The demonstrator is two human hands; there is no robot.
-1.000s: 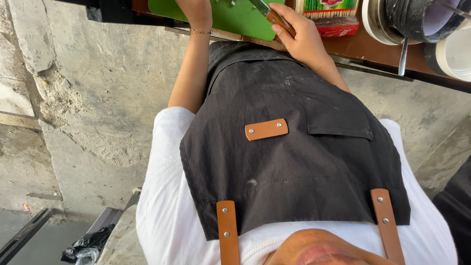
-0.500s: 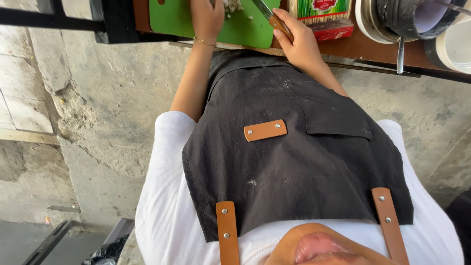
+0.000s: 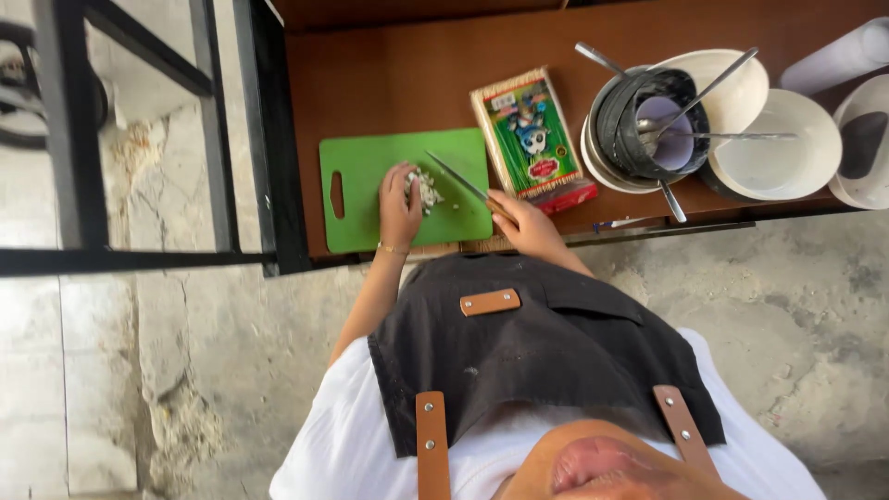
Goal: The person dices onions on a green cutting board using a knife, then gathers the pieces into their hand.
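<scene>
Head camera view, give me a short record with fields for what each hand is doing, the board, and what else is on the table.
left hand: left hand presses on a small pile of chopped pale food
right hand: right hand grips the knife, blade angled toward the pile
board: green cutting board with a handle slot, flat on the brown table
beside board: green and red packet, to its right
far right: stacked bowls with metal utensils lying across them
clothing: black apron over a white shirt
</scene>
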